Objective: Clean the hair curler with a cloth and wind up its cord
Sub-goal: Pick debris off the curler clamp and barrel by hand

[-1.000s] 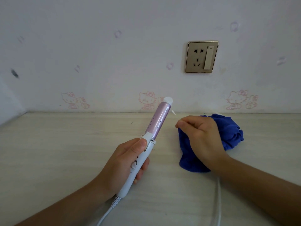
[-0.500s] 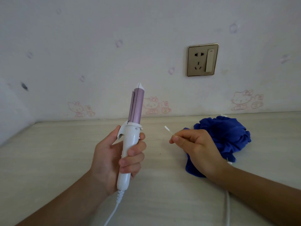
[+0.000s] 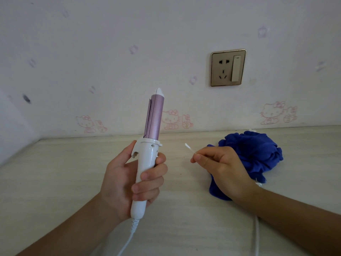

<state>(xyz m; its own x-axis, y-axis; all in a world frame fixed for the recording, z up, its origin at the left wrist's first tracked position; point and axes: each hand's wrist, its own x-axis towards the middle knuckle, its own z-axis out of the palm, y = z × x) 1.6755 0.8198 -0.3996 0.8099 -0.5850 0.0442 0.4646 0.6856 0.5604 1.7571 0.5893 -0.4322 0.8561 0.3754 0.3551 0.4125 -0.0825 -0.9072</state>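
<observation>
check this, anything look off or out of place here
Nothing looks spilled or broken. The blue cloth lies crumpled on the table behind the right hand, which pinches a cotton swab instead. The left hand holds the hair curler upright, and its cord hangs loose, not wound.

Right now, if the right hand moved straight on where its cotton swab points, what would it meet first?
Likely the pink barrel of the hair curler, held upright in the left hand; depth is unclear.

Pale wall (image 3: pixel 129 34) had faded cartoon cat decals (image 3: pixel 171 119) along its base, gold socket plate (image 3: pixel 228 67) above light wood-grain tabletop (image 3: pixel 55 172).
</observation>
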